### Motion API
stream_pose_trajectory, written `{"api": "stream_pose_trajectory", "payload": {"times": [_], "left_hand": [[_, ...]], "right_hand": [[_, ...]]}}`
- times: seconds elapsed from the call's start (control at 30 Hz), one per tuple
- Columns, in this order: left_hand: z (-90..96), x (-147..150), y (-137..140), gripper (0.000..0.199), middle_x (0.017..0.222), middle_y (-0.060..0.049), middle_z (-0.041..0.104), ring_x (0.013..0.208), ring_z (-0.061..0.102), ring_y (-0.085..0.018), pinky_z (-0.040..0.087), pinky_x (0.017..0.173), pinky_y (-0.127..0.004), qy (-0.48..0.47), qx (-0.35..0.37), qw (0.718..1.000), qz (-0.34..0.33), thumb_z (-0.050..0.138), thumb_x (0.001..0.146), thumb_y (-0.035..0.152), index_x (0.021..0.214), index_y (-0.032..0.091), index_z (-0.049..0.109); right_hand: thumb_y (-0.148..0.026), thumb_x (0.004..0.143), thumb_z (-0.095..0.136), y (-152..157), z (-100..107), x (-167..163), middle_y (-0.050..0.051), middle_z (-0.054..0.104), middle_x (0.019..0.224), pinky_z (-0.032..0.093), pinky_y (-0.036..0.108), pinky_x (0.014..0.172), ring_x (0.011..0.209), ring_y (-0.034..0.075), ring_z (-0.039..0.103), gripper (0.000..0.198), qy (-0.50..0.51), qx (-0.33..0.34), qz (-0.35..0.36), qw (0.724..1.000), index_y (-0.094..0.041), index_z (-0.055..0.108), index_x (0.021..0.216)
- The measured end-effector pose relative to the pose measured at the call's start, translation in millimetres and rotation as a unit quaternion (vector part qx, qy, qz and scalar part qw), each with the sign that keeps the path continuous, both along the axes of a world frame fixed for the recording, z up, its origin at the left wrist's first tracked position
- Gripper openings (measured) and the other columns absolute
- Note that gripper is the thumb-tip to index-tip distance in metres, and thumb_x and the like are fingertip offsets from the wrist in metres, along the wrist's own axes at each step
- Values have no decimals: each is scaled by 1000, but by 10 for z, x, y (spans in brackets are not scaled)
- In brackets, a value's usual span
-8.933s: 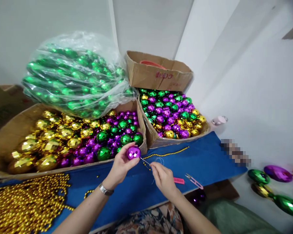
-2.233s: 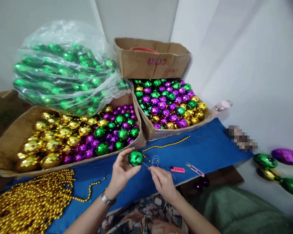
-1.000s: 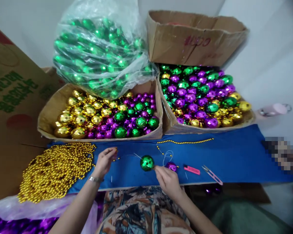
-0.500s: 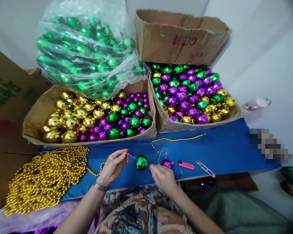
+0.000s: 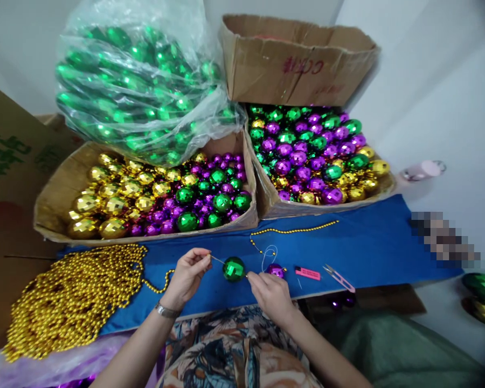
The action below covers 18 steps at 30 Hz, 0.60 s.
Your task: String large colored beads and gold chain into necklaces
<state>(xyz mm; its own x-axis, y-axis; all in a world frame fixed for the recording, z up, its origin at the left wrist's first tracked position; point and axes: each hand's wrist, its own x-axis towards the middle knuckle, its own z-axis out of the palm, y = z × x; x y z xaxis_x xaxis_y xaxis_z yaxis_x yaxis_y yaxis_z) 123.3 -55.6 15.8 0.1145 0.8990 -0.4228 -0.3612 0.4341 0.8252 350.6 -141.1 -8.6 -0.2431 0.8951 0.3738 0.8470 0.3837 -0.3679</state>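
Observation:
A shiny faceted green ball (image 5: 234, 269) hangs between my two hands above the blue cloth (image 5: 222, 305). My left hand (image 5: 189, 272) is closed in a pinch on a thin string (image 5: 217, 260) that runs into the ball's left side. On the other side, my right hand (image 5: 271, 296) pinches close to the ball, with a small gold bead at its fingertips; the rest of its grip is hidden. Just behind that hand lies a purple ball (image 5: 275, 270), beside a loop of clear thread (image 5: 270, 253) joined to a strand of gold beads (image 5: 299, 231).
Pink scissors (image 5: 339, 278) and a pink box (image 5: 307, 274) lie to the right. Cardboard boxes (image 5: 44, 221) of coloured balls line the back, under a plastic bag (image 5: 145, 102) of green balls. A heap of gold bead chains (image 5: 76, 296) sits at left.
The gold bead at my left fingertips no longer shows. Both hands hold nearly the same place around the green ball. The view has shifted slightly.

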Motion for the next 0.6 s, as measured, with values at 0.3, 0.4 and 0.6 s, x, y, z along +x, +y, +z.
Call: {"api": "stream_pose_trajectory", "payload": {"times": [0.3,0.4,0.6], "left_hand": [[-24,4,28,25,67,0,64,59,58,-9,46,59,-20,19,0,1000,-20,85,61,23,80,15,71],[-21,11,23,25,66,0,64,59,57,-9,46,59,-21,14,-3,1000,-26,85,61,23,80,15,71],[-5,-2,32,25,69,-1,66,62,57,-9,45,60,-19,76,18,996,-40,86,58,23,78,15,72]], "right_hand": [[-16,95,37,-27,18,61,3,59,65,37,26,59,58,14,54,29,-30,21,-9,999,-18,66,100],[-17,95,39,-32,35,70,2,58,64,36,26,59,57,13,53,26,-23,16,-5,1000,-18,65,99],[-14,93,42,-18,15,73,2,57,63,35,26,58,57,13,54,25,-44,23,-1,999,-18,65,101]]}}
